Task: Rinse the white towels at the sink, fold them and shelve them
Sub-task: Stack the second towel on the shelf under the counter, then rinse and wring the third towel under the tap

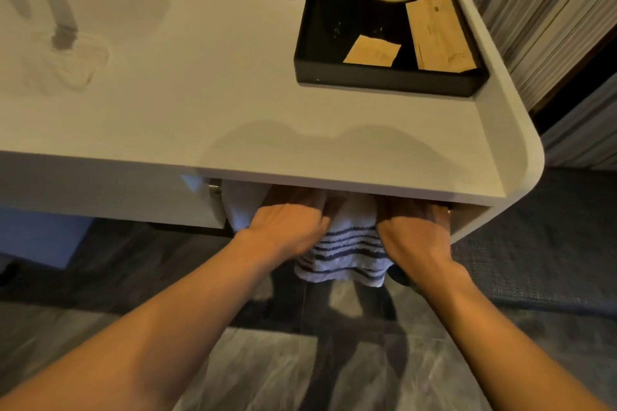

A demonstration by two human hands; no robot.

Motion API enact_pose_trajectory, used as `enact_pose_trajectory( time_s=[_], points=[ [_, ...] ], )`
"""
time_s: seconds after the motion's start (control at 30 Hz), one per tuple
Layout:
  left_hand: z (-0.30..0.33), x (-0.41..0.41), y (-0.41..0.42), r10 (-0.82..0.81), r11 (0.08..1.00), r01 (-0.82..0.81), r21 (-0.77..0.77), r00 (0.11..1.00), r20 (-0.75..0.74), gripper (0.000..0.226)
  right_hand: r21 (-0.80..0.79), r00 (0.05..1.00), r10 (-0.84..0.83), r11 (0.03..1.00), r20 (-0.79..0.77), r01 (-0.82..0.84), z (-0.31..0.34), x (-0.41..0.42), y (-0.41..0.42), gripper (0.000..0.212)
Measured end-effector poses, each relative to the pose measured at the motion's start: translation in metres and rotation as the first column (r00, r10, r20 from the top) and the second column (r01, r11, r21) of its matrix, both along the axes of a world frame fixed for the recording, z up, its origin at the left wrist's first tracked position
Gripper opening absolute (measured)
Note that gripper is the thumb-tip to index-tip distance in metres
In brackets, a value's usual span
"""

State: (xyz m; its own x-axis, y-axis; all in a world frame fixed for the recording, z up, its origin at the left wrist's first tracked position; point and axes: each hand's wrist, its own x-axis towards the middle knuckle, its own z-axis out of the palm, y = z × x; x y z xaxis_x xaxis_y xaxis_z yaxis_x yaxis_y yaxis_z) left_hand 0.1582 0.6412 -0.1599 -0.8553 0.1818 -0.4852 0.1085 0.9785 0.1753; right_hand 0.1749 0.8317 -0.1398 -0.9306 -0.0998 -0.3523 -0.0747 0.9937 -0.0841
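Both hands are under the front lip of the white solid-surface vanity surface (253,103): the left hand (287,227) and the right hand (414,232) lie knuckles-up on a folded white terry towel with navy stripes (347,253), one at each side of it. Their fingers run into the open shelf recess (467,220) beneath and are lost in shadow, so I cannot tell whether they curl round the towel or press flat on it.

The towel sits partly inside the recess, its striped end hanging out over the edge. Judged step: shelving. To do it well, push evenly with both hands so the fold stays square, then tuck the hanging end in.

Hidden from view: the recess depth, its back wall and any towels already there. A matte black rectangular tray (384,80) stands well apart, near the far right corner; its contents are dim. The chrome tap (63,17) at far left is cropped and blurred.
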Motion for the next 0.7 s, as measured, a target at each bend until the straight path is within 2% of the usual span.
enact_pose_trajectory(
  time_s=[0.03, 0.07, 0.1, 0.13, 0.2, 0.27, 0.33, 0.4, 0.47, 0.5, 0.57, 0.63, 0.7],
  points=[
    [0.02, 0.017, -0.002, -0.011, 0.999, 0.005, -0.046, 0.991, -0.131, 0.037, 0.136, 0.986, 0.131, 0.984, -0.107, -0.116, -0.003, 0.008, -0.004, 0.025],
    [0.022, 0.033, -0.008, -0.047, 0.998, 0.033, -0.054, 0.955, -0.293, 0.028, 0.171, 0.955, 0.187, 0.974, -0.231, -0.149, -0.008, 0.018, -0.006, 0.023],
    [0.02, 0.047, -0.015, -0.096, 0.995, 0.084, -0.047, 0.91, -0.403, 0.022, 0.193, 0.936, 0.166, 0.975, -0.311, -0.109, -0.011, 0.029, -0.008, 0.027],
    [0.017, 0.065, -0.026, -0.08, 0.997, 0.077, -0.024, 0.909, -0.409, 0.029, 0.109, 0.931, 0.08, 0.993, -0.356, -0.043, -0.012, 0.041, -0.016, 0.035],
    [0.008, 0.102, -0.047, -0.042, 0.997, 0.061, 0.047, 0.945, -0.325, 0.062, -0.045, 0.935, -0.047, 0.998, -0.352, 0.034, -0.019, 0.072, -0.036, 0.049],
    [0.019, 0.144, -0.074, -0.02, 0.988, 0.061, 0.139, 0.961, -0.275, 0.072, -0.099, 0.959, -0.019, 0.995, -0.282, -0.009, -0.006, 0.11, -0.063, 0.062],
    [0.035, 0.184, -0.114, -0.024, 0.982, 0.071, 0.176, 0.966, -0.257, 0.062, -0.138, 0.967, 0.026, 0.988, -0.254, -0.063, 0.025, 0.143, -0.092, 0.064],
    [0.057, 0.216, -0.155, 0.047, 0.984, -0.015, 0.179, 0.983, -0.175, 0.047, -0.204, 0.98, 0.021, 0.977, -0.198, -0.062, 0.053, 0.163, -0.122, 0.06],
    [0.101, 0.229, -0.199, 0.198, 0.956, -0.183, 0.231, 0.979, -0.04, 0.039, -0.265, 0.989, 0.053, 0.96, -0.135, -0.088, 0.099, 0.17, -0.165, 0.042],
    [0.128, 0.229, -0.216, 0.222, 0.95, -0.218, 0.222, 0.975, 0.007, 0.041, -0.274, 0.983, 0.097, 0.952, -0.154, -0.137, 0.127, 0.166, -0.19, 0.028],
    [0.178, 0.234, -0.249, 0.25, 0.945, -0.241, 0.221, 0.968, -0.01, 0.04, -0.253, 0.986, 0.135, 0.955, -0.099, -0.156, 0.182, 0.158, -0.239, 0.017],
    [0.238, 0.232, -0.294, 0.273, 0.946, -0.252, 0.202, 0.958, -0.084, 0.029, -0.275, 0.977, 0.203, 0.937, -0.07, -0.215, 0.234, 0.146, -0.297, 0.024],
    [0.268, 0.21, -0.314, 0.263, 0.95, -0.217, 0.224, 0.944, -0.198, 0.023, -0.304, 0.976, 0.156, 0.932, -0.151, -0.196, 0.261, 0.125, -0.317, 0.031]
  ],
)
